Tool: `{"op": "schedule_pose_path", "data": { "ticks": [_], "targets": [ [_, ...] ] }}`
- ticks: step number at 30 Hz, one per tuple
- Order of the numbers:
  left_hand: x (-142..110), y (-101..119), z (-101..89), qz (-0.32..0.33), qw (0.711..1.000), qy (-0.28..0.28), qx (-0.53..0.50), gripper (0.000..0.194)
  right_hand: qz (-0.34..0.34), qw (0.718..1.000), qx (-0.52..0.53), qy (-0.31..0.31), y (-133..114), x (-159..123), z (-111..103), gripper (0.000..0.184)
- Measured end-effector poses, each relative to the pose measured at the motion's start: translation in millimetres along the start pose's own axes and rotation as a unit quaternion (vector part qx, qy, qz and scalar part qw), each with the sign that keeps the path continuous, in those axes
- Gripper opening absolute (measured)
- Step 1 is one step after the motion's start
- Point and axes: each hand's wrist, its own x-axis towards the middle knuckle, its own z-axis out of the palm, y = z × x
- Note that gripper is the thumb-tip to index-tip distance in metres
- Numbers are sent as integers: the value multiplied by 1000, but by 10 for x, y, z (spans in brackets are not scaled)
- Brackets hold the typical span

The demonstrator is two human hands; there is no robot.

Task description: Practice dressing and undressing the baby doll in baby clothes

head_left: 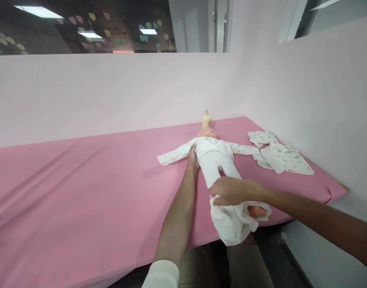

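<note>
A baby doll [207, 132] lies on its back, its head toward the wall. It wears a patterned long-sleeved top [179, 154], sleeves spread out to both sides, and white trousers [209, 166] reaching up over its belly. My left hand [193, 157] grips the doll's side below the armpit, thumb up and the other fingers mostly hidden. Over the doll's legs, my right hand [228, 191] is closed on the trousers' cloth. The lower trouser legs are bunched near the bed's front edge, and a bare foot [257, 211] shows at one opening.
Pink sheeting covers the bed [90, 196], which stands against white walls. A pale yellow bottle [206, 119] stands behind the doll's head. Folded patterned baby clothes [283, 156] lie at the right, near one sleeve. Above the back wall is a window [81, 28] with heart-shaped stickers.
</note>
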Motion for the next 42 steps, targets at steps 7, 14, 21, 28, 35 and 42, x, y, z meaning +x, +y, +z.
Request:
{"op": "schedule_pose_path", "data": {
  "ticks": [7,14,21,28,35,42],
  "targets": [
    [-68,24,21,-14,1000,-10,-3,38,134,976,-85,147,467,472,-35,19],
    [-127,38,41,-23,999,-24,0,41,244,938,-65,237,770,590,-126,23],
    [-154,61,79,-24,1000,-1,6,42,217,935,67,274,640,384,-13,20],
    [-162,61,111,12,999,20,24,42,196,913,246,260,571,-246,249,29],
    [-263,62,208,-13,999,-17,26,50,168,921,186,297,547,-46,265,29],
    [-183,75,118,-20,999,-9,38,53,280,836,344,321,660,117,243,35]
  ]
}}
